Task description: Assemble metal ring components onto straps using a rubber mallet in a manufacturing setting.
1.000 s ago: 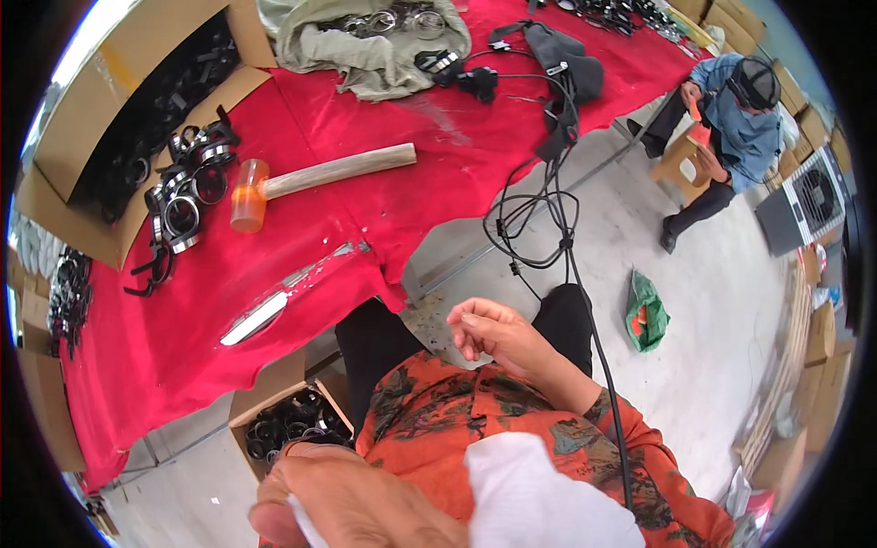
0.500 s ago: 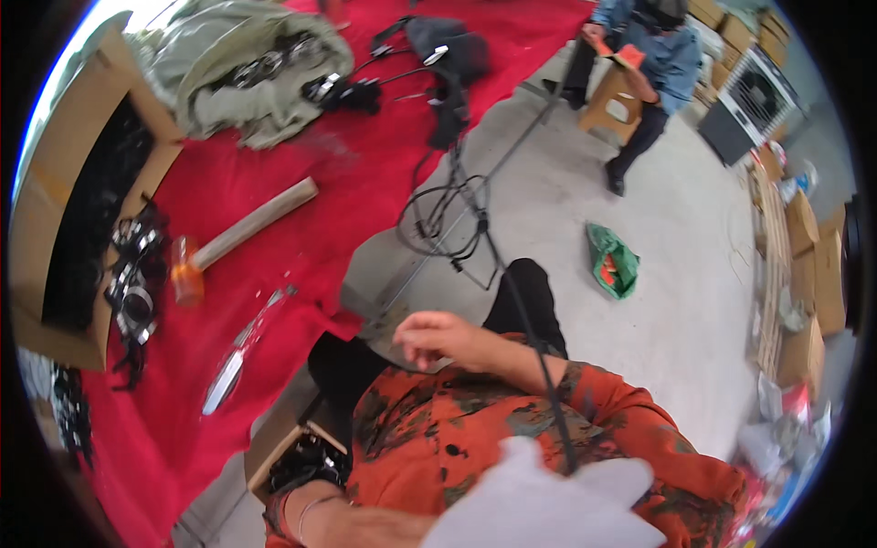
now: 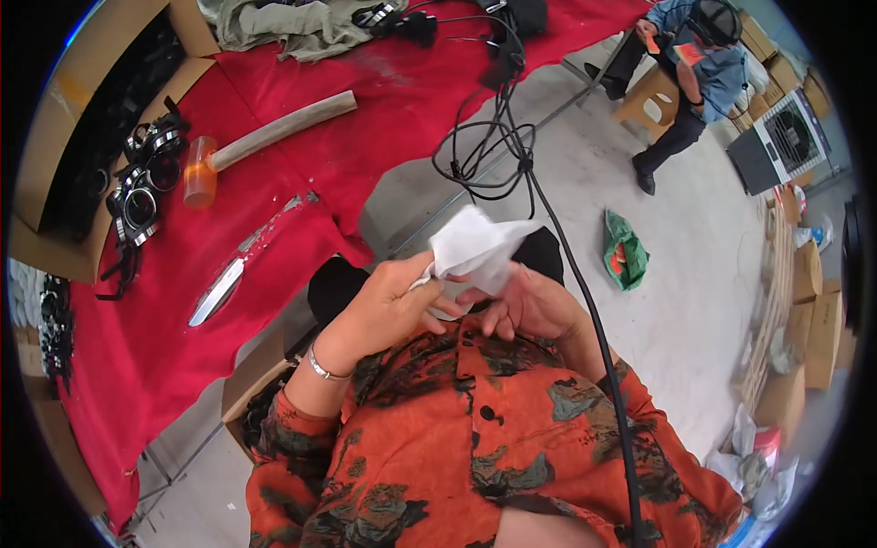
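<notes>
A crumpled white tissue (image 3: pixel 470 242) is raised in front of my chest. My left hand (image 3: pixel 388 306), with a bracelet at its wrist, pinches the left side of it. On the other side, my right hand (image 3: pixel 544 306) has loosely curled fingers at the tissue's lower right edge, partly hidden behind it and a little blurred. The orange patterned shirt (image 3: pixel 438 429) I wear lies right below both hands.
On the red cloth (image 3: pixel 301 183) lie a mallet (image 3: pixel 283 132) with an orange head, a silvery blade-like strip (image 3: pixel 217 292) and black goggles (image 3: pixel 139 205) beside a cardboard box (image 3: pixel 196 27). A black cable (image 3: pixel 585 301) hangs past my right arm. A seated person (image 3: pixel 690 73) and a green bag (image 3: pixel 624 251) are beyond.
The tissue has gone up and away from low by my chest to between my hands. My left hand rose with it, and my right hand moved right to meet it. The view shifted.
</notes>
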Demonstrator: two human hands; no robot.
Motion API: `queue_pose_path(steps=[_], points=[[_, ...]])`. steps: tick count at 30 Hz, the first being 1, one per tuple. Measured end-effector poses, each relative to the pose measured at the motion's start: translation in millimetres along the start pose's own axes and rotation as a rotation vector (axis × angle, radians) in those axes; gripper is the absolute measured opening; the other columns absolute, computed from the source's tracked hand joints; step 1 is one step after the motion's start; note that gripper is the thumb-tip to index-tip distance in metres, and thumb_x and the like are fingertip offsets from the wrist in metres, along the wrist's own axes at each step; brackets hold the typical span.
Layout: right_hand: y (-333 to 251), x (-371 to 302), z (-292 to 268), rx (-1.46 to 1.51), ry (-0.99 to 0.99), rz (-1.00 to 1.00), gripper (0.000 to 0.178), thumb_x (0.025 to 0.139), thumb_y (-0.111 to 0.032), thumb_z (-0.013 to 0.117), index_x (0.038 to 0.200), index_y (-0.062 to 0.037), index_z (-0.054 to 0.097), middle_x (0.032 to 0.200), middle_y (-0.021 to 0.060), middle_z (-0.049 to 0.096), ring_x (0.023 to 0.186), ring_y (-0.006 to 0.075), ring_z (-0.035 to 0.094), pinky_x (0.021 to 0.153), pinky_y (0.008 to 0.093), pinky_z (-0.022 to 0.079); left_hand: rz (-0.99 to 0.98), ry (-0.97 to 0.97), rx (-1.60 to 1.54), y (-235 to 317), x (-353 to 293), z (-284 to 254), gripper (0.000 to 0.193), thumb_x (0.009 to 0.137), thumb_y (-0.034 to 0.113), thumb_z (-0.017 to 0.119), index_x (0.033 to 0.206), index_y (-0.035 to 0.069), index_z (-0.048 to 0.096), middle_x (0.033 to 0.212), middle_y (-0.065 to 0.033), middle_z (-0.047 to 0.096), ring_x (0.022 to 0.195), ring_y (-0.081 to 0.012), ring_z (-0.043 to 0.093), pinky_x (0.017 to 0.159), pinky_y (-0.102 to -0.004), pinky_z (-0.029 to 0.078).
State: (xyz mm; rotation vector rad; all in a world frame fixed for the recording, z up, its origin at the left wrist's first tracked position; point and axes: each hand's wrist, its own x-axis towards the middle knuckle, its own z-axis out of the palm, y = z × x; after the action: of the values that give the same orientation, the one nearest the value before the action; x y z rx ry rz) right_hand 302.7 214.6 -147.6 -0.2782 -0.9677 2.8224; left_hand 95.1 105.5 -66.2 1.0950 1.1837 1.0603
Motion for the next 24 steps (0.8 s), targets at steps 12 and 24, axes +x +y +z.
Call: queue_pose_path(steps=[12, 24], points=[[10.4, 32.4, 21.6, -1.167, 0.429, -0.173, 0.015, 0.086, -0.011, 0.048, 0.092, -0.0033, 0.059, 0.076, 0.012, 0.062, 0.063, 0.0237, 0.061, 0.056, 0.0319, 0.046, 0.001, 0.199, -0.177, -80.4, 25.1, 12.0, 0.012, 0.087, 0.006, 0.055, 0.097, -0.001, 0.056, 0.079, -0.0071, 0.063, 0.068, -0.0147, 0.064, 0.058, -0.0256, 0.053], [13.8, 63.0, -64.5, -0.464, 0.354, 0.093, 0.017, 0.085, -0.017, 0.059, 0.091, -0.0021, 0.064, 0.071, -0.0022, 0.059, 0.063, 0.007, 0.055, 0.053, 0.0237, 0.042, -0.051, 0.259, 0.407, -88.4, 45.9, -6.5, 0.036, 0.089, 0.004, 0.042, 0.124, -0.003, 0.048, 0.103, -0.0109, 0.061, 0.081, -0.0136, 0.058, 0.07, -0.0233, 0.047]])
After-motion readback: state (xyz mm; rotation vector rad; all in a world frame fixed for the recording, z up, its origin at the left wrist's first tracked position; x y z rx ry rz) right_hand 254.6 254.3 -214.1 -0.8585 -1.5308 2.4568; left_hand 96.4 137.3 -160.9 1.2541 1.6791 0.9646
